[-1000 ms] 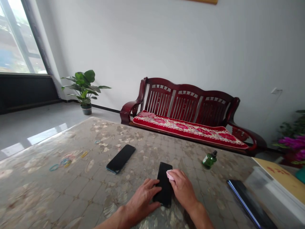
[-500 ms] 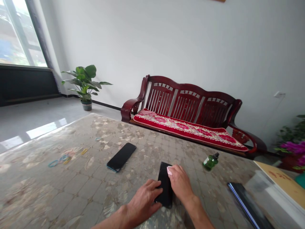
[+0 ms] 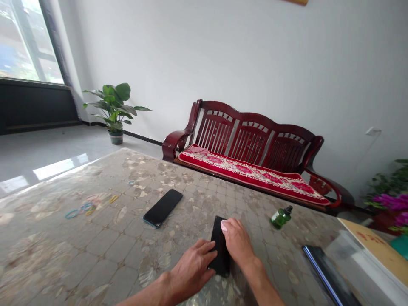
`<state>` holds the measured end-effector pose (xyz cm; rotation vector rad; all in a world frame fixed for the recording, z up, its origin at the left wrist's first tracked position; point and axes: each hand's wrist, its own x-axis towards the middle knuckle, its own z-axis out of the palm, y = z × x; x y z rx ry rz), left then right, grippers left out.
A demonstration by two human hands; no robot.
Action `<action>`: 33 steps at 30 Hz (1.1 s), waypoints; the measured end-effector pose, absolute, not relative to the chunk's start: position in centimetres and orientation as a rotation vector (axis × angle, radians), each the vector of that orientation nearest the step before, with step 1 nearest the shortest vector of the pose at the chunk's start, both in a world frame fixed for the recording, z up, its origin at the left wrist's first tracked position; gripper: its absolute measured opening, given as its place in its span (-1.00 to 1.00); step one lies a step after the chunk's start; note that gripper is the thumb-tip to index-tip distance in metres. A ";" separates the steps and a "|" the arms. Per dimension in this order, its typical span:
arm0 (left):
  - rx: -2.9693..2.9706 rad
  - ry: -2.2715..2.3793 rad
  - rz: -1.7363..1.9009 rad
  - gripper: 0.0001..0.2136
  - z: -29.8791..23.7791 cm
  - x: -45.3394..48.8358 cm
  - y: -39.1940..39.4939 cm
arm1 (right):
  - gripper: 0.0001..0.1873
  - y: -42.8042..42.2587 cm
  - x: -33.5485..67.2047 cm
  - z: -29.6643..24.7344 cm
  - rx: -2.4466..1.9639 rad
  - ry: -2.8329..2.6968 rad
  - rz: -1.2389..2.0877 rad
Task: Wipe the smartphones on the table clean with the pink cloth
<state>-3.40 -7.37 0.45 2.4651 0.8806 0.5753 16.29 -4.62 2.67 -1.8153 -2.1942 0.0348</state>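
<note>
A black smartphone [image 3: 219, 250] lies on the patterned tablecloth in front of me, its dark screen facing up. My left hand [image 3: 196, 265] grips it along the left side, fingertips on the screen and thumb by the lower edge. In my right hand [image 3: 237, 242] a small pale pink cloth [image 3: 224, 225] is pinched and pressed to the screen's upper right part. Most of the cloth is hidden by the fingers. Another dark phone [image 3: 163, 208] with a bluish edge lies flat, farther off to the left. To the right stands a small green bottle [image 3: 281, 217] with a black top.
Several coloured rubber bands [image 3: 87, 207] are scattered on the tablecloth [image 3: 105, 250] at left. A dark, flat, blue-edged object [image 3: 330, 274] and a tan-topped box [image 3: 371, 238] sit at right. Beyond the table are a red wooden bench [image 3: 248, 136] and a potted plant [image 3: 116, 110].
My right hand has shifted slightly left with the cloth along the phone's screen. My left hand keeps its grip on the phone. The camera view has moved a little.
</note>
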 end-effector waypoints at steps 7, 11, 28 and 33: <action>2.445 0.891 0.574 -0.73 0.2 -3.2 -7.4 | -0.66 -5.6 16.0 2.4 -1.769 -2.215 0.050; 2.461 0.889 0.555 -0.74 0.3 -3.3 -7.3 | -0.67 -3.4 16.0 2.6 -1.841 -2.196 0.007; 2.457 0.863 0.597 -0.76 -0.4 -3.2 -7.3 | -0.70 -2.8 14.7 2.4 -1.890 -2.204 -0.058; 2.439 0.870 0.596 -0.77 -0.4 -3.1 -7.3 | -0.71 -4.7 14.3 2.4 -1.842 -2.233 -0.028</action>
